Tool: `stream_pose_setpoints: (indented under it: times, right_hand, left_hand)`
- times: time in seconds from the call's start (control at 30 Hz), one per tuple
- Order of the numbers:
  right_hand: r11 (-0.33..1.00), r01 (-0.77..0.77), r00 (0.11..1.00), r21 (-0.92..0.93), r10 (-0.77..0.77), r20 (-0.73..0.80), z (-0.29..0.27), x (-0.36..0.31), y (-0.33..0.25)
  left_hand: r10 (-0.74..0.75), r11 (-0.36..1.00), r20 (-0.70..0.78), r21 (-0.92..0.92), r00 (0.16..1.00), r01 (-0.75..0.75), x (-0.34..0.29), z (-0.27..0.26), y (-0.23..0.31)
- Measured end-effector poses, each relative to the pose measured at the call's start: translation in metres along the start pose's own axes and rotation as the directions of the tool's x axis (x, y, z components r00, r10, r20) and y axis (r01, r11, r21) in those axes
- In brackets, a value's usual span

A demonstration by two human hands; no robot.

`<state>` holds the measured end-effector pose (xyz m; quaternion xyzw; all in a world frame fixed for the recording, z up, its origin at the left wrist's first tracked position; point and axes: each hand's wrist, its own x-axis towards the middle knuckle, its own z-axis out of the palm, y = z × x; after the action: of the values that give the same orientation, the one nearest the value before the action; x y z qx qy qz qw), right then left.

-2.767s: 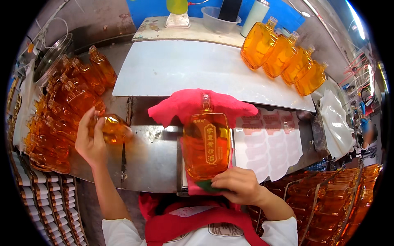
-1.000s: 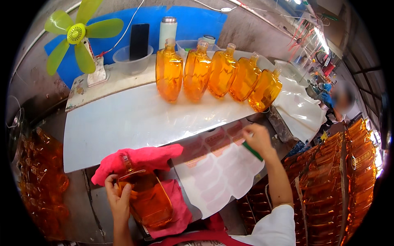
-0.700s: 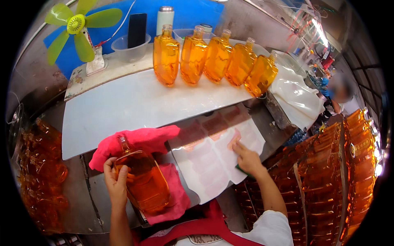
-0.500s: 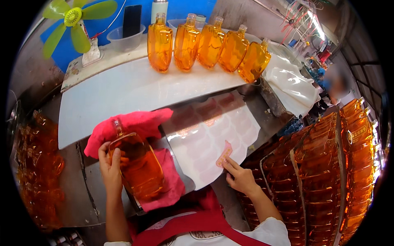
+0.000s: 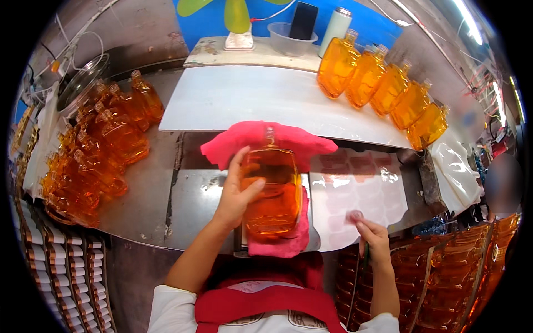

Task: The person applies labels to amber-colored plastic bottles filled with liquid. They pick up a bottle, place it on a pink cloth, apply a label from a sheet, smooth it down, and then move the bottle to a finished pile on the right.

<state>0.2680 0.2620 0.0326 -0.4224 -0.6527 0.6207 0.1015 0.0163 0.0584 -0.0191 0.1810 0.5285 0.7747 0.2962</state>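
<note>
An amber glass bottle (image 5: 272, 213) lies flat on a bright pink cloth (image 5: 233, 143), its clear neck pointing away from me. My left hand (image 5: 236, 194) grips the bottle's left side, its thumb over the face. To the right, a white sheet (image 5: 361, 191) carries rows of pale pinkish shapes. Over its near edge my right hand (image 5: 373, 238) pinches a small pink label (image 5: 353, 216), blurred by motion. A thin dark shape runs below the right palm; whether the hand holds it, I cannot tell.
Several amber bottles (image 5: 369, 77) stand in a row on the white board (image 5: 239, 100). More bottles (image 5: 111, 139) crowd the left. Stacked amber bottles (image 5: 444, 277) fill the lower right. A fan (image 5: 239, 39), plastic bowl (image 5: 291, 41) and flask (image 5: 336, 30) stand behind.
The view has swung left, shifting the scene rightward. The pink label, earlier plainly seen on the sheet under my right fingers, is now blurred in their pinch. My left hand stays on the bottle.
</note>
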Motion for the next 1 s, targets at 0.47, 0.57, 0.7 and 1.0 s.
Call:
stream_pose_setpoints:
  times: [0.47, 0.57, 0.7, 1.0]
  right_hand:
    - [-0.213, 0.940, 0.113, -0.267, -0.543, 0.832, 0.108, 0.077, -0.066]
    - [-0.169, 0.955, 0.103, -0.244, -0.583, 0.806, 0.109, 0.077, -0.062]
    - [-0.147, 0.961, 0.099, -0.234, -0.606, 0.789, 0.107, 0.078, -0.058]
    - [0.184, 0.954, 0.276, -0.235, -0.845, 0.459, 0.103, 0.055, -0.024]
  left_hand:
    - [0.211, 0.932, -0.107, 0.323, 0.971, -0.167, 0.029, -0.002, -0.006]
    - [0.245, 0.904, -0.091, 0.381, 0.965, -0.193, 0.032, -0.003, -0.010]
    - [0.210, 0.935, -0.083, 0.308, 0.974, -0.175, 0.032, 0.001, -0.006]
    - [0.175, 0.938, -0.097, 0.319, 0.980, -0.136, 0.030, 0.002, -0.002]
